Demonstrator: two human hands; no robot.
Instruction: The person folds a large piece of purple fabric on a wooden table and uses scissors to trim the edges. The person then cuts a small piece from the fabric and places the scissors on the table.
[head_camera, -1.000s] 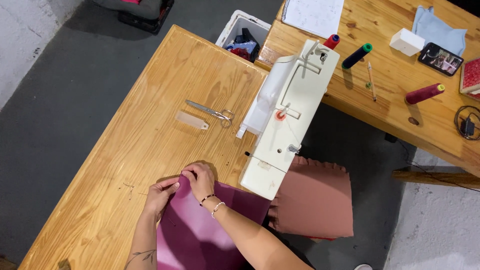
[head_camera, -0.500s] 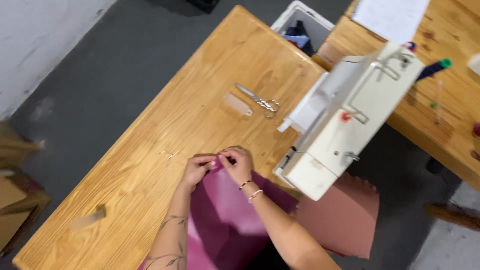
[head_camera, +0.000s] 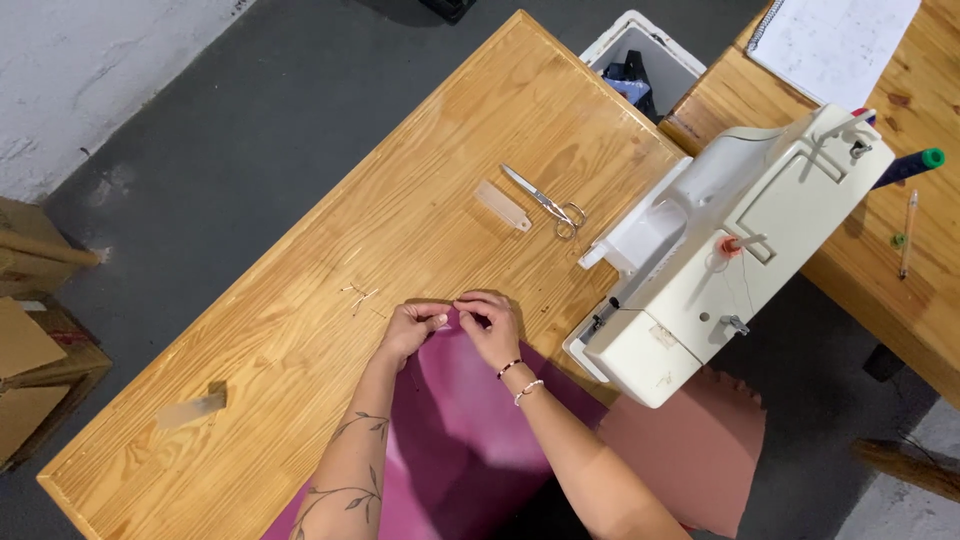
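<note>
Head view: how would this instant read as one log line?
left hand: pinching magenta fabric edge | right hand: pinching same edge | white sewing machine: right, untouched | scissors: lying on wooden table

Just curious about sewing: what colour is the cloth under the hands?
Magenta-purple, plain, no pattern. The cloth shows best in the head view.

We see two bare forearms: the left hand (head_camera: 410, 328) follows a forearm tattooed with a leafy vine; the right hand (head_camera: 490, 325) wears two beaded bracelets (head_camera: 518, 380) at the wrist.
</note>
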